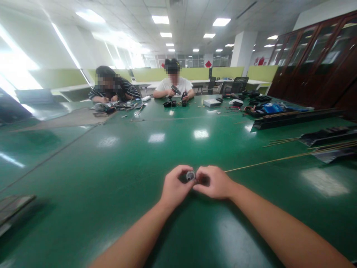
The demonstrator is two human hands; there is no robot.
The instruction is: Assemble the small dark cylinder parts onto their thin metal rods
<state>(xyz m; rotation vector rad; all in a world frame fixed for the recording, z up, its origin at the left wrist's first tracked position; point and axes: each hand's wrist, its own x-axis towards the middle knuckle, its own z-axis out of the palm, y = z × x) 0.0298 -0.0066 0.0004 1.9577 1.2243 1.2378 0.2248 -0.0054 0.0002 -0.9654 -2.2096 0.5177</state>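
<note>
Just above the green table, my left hand (176, 188) pinches a small grey round part (190, 175) between thumb and fingers. The part looks ring-shaped at its end, with a dark hollow inside; its exact kind is too small to tell. My right hand (213, 181) is closed in a pinch right beside it, fingertips against or very near the part's right side. What sits between those fingertips is hidden. A thin brass-coloured rod (267, 161) runs from behind my right hand toward the right; whether the hand grips it cannot be seen.
Dark metal channels (295, 120) with more thin rods lie at the right. Tools and a blue bundle (272, 108) are at the far right. Across the table (134, 156) sit two people, one holding a power drill (176, 89). A flat board (15, 208) lies at the left edge.
</note>
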